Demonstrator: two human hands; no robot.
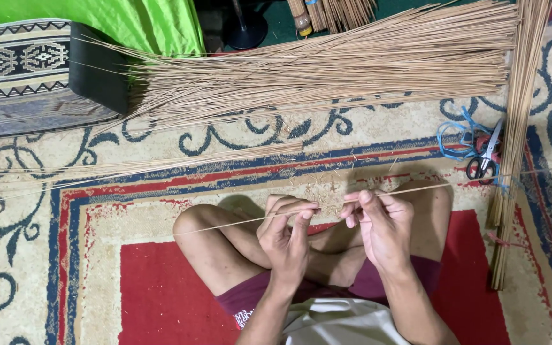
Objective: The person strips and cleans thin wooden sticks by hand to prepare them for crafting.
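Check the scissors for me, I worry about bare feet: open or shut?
Open. The scissors lie flat on the carpet, blades apart, beside the blue string.

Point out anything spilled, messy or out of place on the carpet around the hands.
Pale fibre scraps lie scattered on the carpet just beyond the left hand and right hand, which hold one thin stick. Scissors lie on a tangle of blue cord. The stick piles look tidy.

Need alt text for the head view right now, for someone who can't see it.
Both hands, left hand and right hand, pinch one thin stick held across the person's crossed legs. A big pile of similar sticks lies ahead on the patterned carpet, with scissors at right.
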